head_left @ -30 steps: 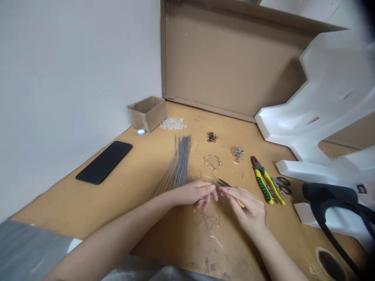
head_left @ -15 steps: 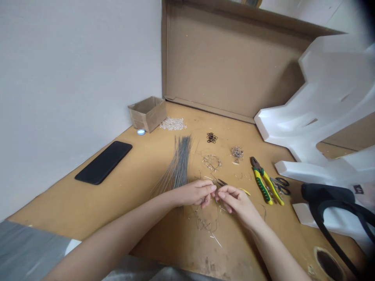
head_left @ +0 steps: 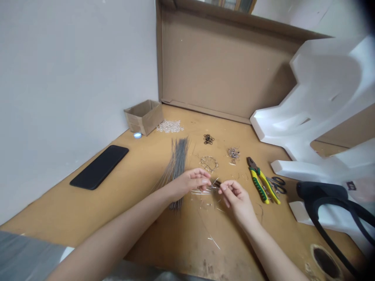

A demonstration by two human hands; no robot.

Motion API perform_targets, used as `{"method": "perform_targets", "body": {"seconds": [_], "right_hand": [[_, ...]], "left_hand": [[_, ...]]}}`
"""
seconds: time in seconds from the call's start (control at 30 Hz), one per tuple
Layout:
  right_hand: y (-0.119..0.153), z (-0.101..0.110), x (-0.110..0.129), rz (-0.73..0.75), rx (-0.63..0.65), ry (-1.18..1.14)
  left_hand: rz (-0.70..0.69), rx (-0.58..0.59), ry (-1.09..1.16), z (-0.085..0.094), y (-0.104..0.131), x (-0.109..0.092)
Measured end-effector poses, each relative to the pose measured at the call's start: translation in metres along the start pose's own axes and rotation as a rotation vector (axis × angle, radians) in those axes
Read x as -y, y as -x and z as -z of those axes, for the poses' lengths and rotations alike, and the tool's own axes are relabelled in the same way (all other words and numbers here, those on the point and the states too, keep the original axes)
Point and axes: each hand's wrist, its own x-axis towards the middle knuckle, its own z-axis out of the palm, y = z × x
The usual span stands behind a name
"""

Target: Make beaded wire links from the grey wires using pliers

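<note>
Right hand parts from left, wire now stretched between fingertips

A second ago the right hand (head_left: 238,201) has the small pliers (head_left: 217,183) in its grip; half a second later they lie on the surface (head_left: 172,246) just beyond it. Now only their dark tips show past its fingers, and the fingertips of the two hands, almost meeting in the last view, stand a little apart. The work in hand seems to have passed from tool to bare fingers.

The wire (head_left: 213,187) is between the hands, above the surface. The right hand pinches it between thumb and finger. The left hand (head_left: 191,182) is half curled over its other end, thumb near the fingers; whether it grips cannot be told.

The wire looks thin, bright and silvery, with several straight strands crossing near the right fingertips and running under the left ones. A faint loop shows below the hands, too blurred to trace. The bundle (head_left: 178,168) of grey wires lies just beyond the left wrist.
</note>
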Motion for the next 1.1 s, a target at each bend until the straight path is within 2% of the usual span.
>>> {"method": "perform_targets", "body": {"seconds": [0.1,0.27,0.47,0.8,1.1], "right_hand": [[0.0,0.002,0.001,0.055,-0.062,-0.017],[-0.001,0.004,0.001,0.082,-0.076,-0.044],[0.0,0.004,-0.001,0.07,-0.019,-0.09],[-0.001,0.006,-0.006,0.016,0.089,-0.163],[-0.002,0.004,-0.003,-0.082,0.109,-0.147]], "left_hand": [[-0.039,-0.008,-0.015,0.002,0.001,-0.005],[-0.047,-0.025,-0.127,0.001,0.003,-0.009],[-0.069,-0.033,-0.101,0.002,0.003,-0.007],[-0.016,-0.016,-0.135,0.0,0.005,-0.011],[0.004,0.031,-0.143,-0.001,0.007,-0.013]]}}
